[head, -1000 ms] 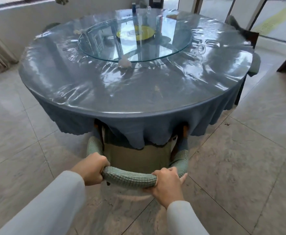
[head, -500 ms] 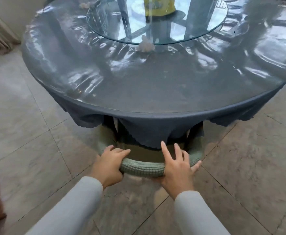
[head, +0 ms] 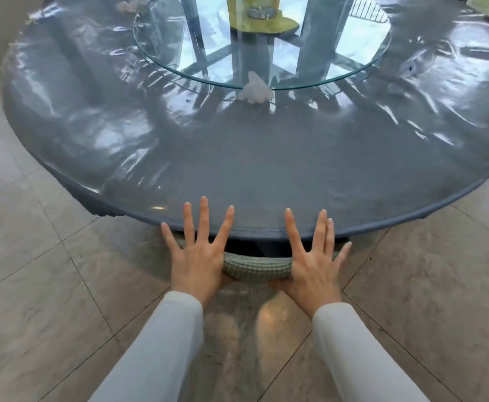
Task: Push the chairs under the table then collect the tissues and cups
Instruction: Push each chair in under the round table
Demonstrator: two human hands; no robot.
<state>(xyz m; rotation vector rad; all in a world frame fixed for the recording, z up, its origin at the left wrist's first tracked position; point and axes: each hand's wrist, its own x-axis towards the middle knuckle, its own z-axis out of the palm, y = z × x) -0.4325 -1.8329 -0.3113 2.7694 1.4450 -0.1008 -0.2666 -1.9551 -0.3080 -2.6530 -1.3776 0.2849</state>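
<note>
Both hands (head: 256,265) splayed — chair (head: 257,269) seemingly tucked.

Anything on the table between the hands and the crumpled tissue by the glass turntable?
No. In the head view, the table is bare plastic cover from the left hand and right hand to the tissue.

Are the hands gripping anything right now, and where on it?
Nothing is gripped. Left hand and right hand are open, fingers spread, palms against the chair's backrest top.
</note>
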